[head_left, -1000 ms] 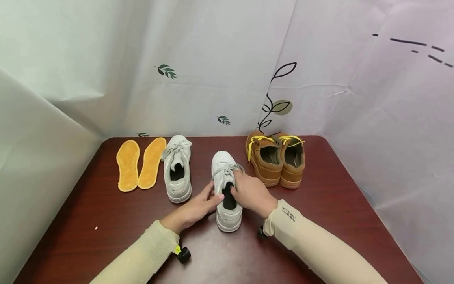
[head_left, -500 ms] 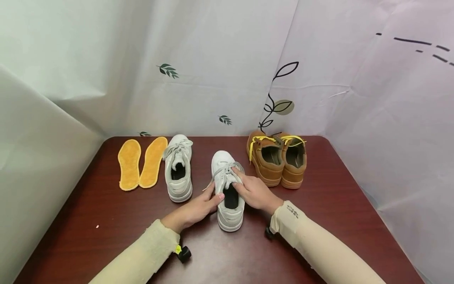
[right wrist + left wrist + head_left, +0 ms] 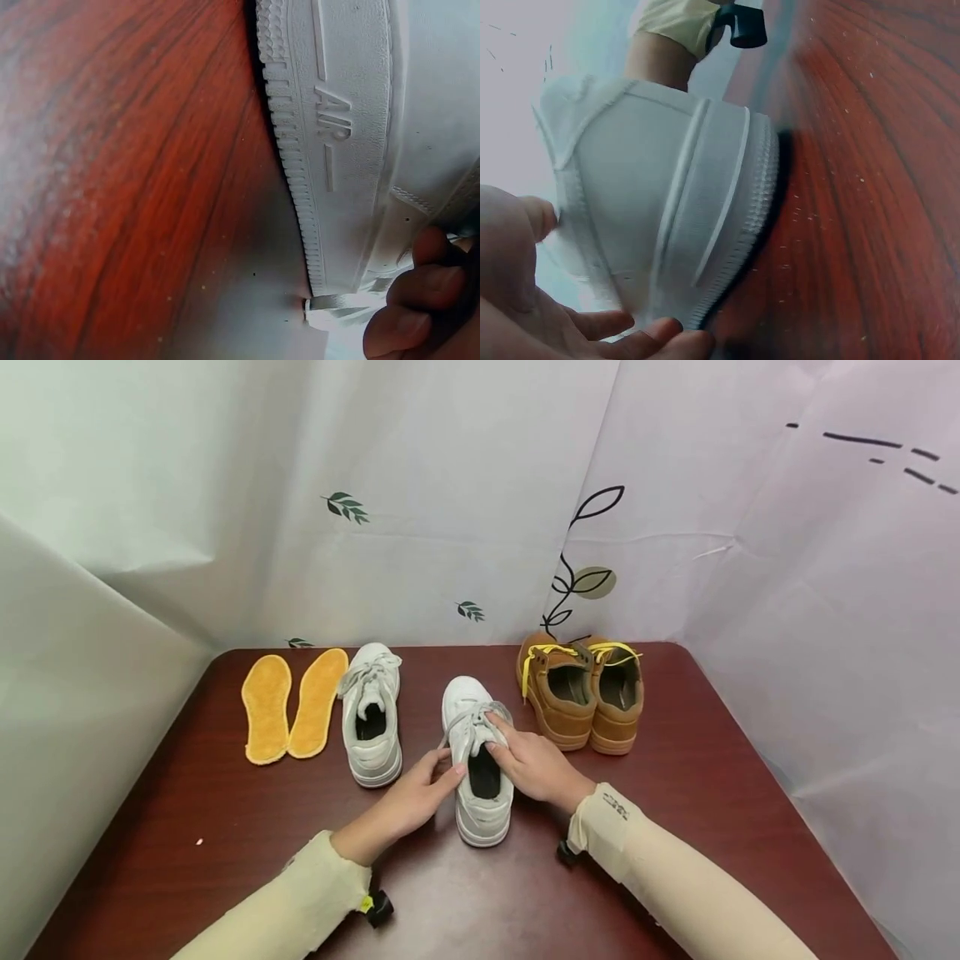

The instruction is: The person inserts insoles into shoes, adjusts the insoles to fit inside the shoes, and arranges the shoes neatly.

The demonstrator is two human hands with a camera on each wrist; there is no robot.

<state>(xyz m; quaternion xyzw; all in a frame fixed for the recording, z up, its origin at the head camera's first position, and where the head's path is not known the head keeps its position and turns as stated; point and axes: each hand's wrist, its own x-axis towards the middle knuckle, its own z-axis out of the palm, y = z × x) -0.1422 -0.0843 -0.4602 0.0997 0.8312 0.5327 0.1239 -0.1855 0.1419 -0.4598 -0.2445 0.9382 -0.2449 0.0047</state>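
A white lace-up shoe (image 3: 482, 821) stands on the table, toe pointing away. At its left side is my left hand (image 3: 408, 800), the thumb by the collar and the fingers fairly straight along the side; the left wrist view has this hand (image 3: 525, 285) at the edge of the white shoe (image 3: 630, 180). My right hand (image 3: 542, 770) grips the shoe's right side near the laces, its thumb at the opening. Curled fingers of the right hand (image 3: 420, 304) show beside the shoe's laces in the right wrist view, with the sole (image 3: 337, 135) flat on the table.
Another white shoe (image 3: 372, 756) stands to the left, beside two yellow insoles (image 3: 267, 710) (image 3: 317, 706). Two brown shoes with yellow laces (image 3: 566, 722) (image 3: 617, 727) are at the back right. A pale curtain (image 3: 450, 485) hangs behind the dark red table (image 3: 187, 793).
My left hand has drawn slightly left, its thumb back from over the collar. My right hand, earlier with fingers deeper at the opening, now holds the lace area. The view has shifted slightly.
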